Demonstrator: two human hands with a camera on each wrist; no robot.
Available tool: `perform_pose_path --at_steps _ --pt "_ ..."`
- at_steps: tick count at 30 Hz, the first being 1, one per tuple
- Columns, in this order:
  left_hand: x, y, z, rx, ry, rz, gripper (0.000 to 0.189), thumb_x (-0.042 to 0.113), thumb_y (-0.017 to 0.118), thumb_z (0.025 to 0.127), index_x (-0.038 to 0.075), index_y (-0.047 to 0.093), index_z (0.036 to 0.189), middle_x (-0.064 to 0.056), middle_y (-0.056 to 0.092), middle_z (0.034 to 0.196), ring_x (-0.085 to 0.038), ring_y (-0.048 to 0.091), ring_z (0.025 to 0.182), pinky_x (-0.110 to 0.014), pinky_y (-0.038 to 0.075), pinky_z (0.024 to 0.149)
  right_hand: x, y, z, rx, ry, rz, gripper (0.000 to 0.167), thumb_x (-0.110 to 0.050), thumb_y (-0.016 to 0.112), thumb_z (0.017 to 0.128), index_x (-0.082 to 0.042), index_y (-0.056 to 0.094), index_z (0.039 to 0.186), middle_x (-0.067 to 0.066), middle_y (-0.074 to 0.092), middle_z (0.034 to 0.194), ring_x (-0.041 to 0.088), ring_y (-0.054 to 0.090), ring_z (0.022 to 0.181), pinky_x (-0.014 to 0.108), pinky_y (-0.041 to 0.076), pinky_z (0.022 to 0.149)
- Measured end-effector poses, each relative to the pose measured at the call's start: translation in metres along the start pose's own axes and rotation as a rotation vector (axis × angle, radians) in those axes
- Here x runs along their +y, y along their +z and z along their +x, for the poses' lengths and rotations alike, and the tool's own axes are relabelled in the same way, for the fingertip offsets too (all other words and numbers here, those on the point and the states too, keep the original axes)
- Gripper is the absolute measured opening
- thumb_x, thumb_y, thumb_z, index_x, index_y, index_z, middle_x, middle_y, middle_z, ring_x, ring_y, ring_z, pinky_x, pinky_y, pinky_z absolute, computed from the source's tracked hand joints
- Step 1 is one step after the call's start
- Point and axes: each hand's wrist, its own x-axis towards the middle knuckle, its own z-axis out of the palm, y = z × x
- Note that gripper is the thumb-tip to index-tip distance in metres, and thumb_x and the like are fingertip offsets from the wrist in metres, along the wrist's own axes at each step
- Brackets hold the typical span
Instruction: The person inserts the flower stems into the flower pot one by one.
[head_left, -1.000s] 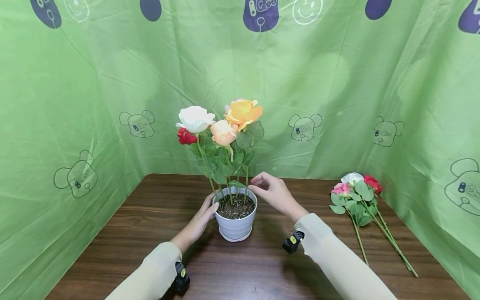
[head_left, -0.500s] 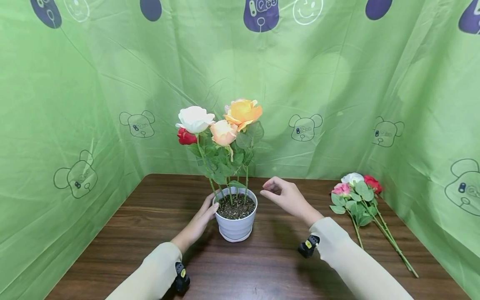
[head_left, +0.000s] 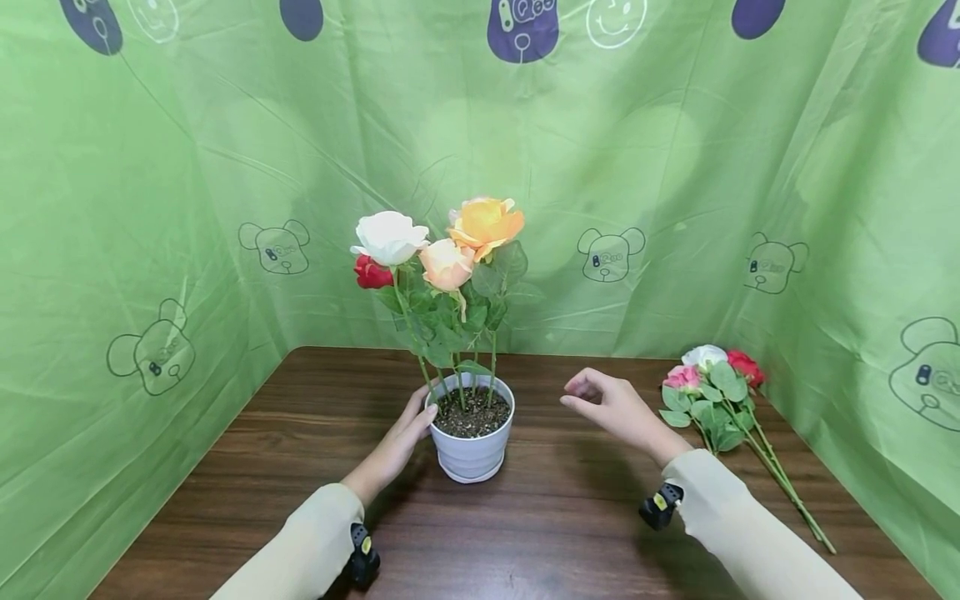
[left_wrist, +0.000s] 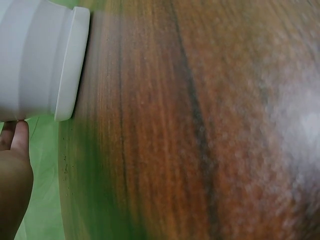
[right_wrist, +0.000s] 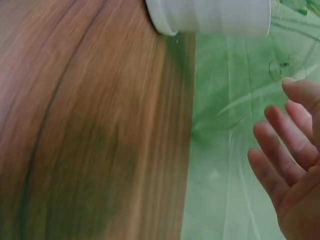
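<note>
Foreground: pale sleeves (head_left: 296, 546) with black wrist devices (head_left: 364, 557). Next: left hand (head_left: 399, 440), fingers extended against the side of a white pot (head_left: 471, 458), thumb at the rim; right hand (head_left: 618, 410) above the table (head_left: 495, 542), well apart from the pot, fingers loosely bent. Mid-table: pot upright, with white, red, peach and orange roses (head_left: 447, 266) planted in soil (head_left: 467, 423). Far right: three loose roses (head_left: 726, 382), blooms toward the rear edge. Background: green curtain (head_left: 645, 167) with bear outlines.
</note>
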Motion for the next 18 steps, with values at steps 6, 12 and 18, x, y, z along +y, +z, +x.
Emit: perform_pose_path --at_steps 6,12,18 --pt "-0.001 0.000 0.000 -0.004 0.000 -0.001 0.052 0.027 0.034 0.110 0.009 0.022 0.158 -0.017 0.023 0.162 -0.032 0.023 0.147 -0.056 0.028 0.113 0.029 -0.011 -0.019 -0.006 0.045 -0.044 0.024 -0.032 0.075 0.092 -0.011 0.069 0.104 -0.008 0.069 0.091 0.012 0.064 0.085 0.031 0.052 0.074" --pt "0.000 0.000 0.000 -0.001 0.000 0.004 0.052 0.026 0.035 0.110 0.009 0.023 0.157 -0.017 0.024 0.162 -0.032 0.023 0.146 -0.056 0.028 0.113 0.051 -0.027 -0.040 -0.055 0.096 -0.054 0.022 -0.032 0.073 0.094 -0.012 0.068 0.103 -0.006 0.067 0.090 0.013 0.063 0.084 0.031 0.052 0.073" --pt "0.001 0.000 -0.001 0.003 0.001 0.000 0.051 0.026 0.034 0.110 0.009 0.023 0.157 -0.017 0.023 0.162 -0.032 0.023 0.147 -0.056 0.028 0.113 0.071 -0.039 -0.059 -0.066 0.118 -0.097 0.018 -0.030 0.073 0.094 -0.015 0.067 0.099 -0.007 0.066 0.088 0.010 0.061 0.082 0.029 0.050 0.070"
